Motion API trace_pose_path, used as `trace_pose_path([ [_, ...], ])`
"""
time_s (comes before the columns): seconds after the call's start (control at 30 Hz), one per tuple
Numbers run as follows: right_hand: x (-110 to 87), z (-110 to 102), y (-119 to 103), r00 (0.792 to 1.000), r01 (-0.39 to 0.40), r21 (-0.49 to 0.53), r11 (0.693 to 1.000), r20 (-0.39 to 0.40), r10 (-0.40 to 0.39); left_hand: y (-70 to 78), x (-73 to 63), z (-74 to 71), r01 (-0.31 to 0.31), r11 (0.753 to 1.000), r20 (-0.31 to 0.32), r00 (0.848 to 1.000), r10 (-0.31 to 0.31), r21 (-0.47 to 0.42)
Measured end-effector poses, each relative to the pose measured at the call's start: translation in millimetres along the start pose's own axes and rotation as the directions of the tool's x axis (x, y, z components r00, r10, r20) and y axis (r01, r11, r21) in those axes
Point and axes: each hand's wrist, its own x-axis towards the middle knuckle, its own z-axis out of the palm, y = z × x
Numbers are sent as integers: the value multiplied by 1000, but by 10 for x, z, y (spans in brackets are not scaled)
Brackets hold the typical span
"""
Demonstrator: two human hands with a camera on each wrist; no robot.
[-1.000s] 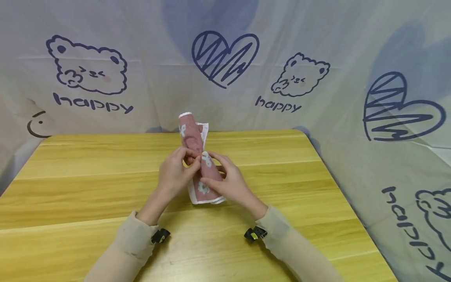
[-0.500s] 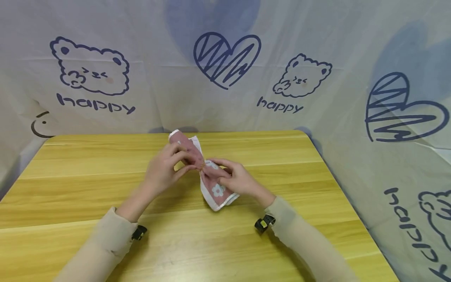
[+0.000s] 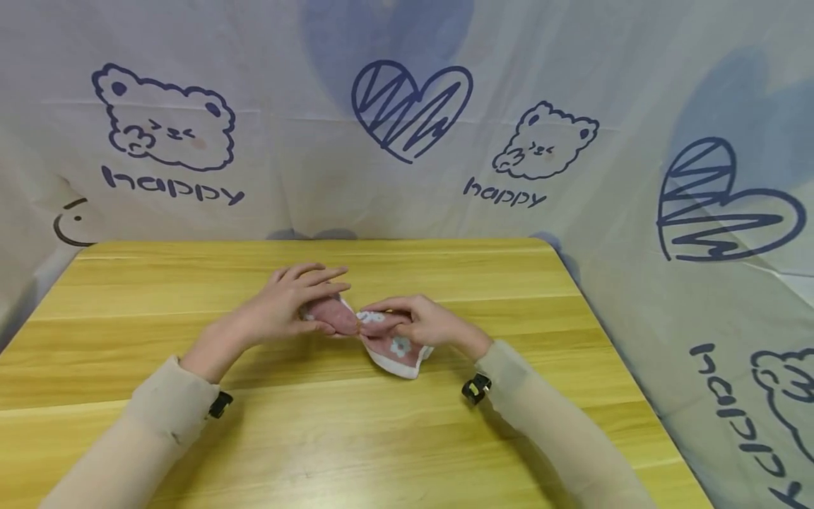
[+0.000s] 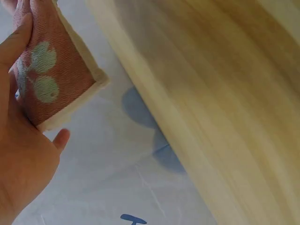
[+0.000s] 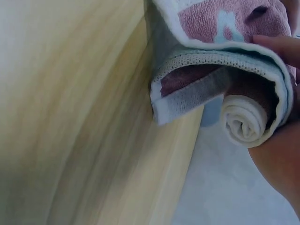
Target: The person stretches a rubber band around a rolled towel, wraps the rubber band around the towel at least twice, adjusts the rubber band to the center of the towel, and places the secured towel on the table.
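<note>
A small pink towel [image 3: 388,344] with white flowers and a white border is gathered at its middle, so both halves fan out like a bow. A thin orange-brown band [image 3: 358,327] seems to circle the narrow waist. My left hand [image 3: 280,307] holds the left half between thumb and index finger, other fingers stretched out above it. In the left wrist view the thumb [image 4: 18,42] lies along the flowered cloth. My right hand [image 3: 435,326] grips the right half, thumb in front. The right wrist view shows a rolled white edge [image 5: 243,121] under the folded layers.
The work is over a wood-grain table [image 3: 343,438], near its far side. Behind and to the right hangs a pale cloth [image 3: 286,141] printed with bears, hearts and writing. Both wrists carry small black devices [image 3: 476,389].
The towel has swung from nearly upright to lying across, and lower. My left hand has moved left and spread its fingers, leaving the waist for the left half. My right hand has shifted slightly right and down.
</note>
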Motion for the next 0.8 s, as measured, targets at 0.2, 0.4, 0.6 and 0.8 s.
trace_pose_path([
  [0.2, 26, 7, 69, 999, -50, -7, 999, -13, 50, -71, -60, 108, 80, 997, 25, 997, -79, -13],
  [0.4, 9, -17, 233, 989, 4, -112, 994, -145, -21, -169, -159, 229, 138, 989, 18, 990, -139, 45],
  [0.6, -42, -38, 358, 990, -34, -181, 983, -138, 9, -193, -242, 292, 141, 989, 84, 986, -143, 35],
  [0.8, -126, -21, 408, 999, -31, -349, 937, -5, 31, -190, -323, 336, 72, 993, 141, 986, -85, 93],
])
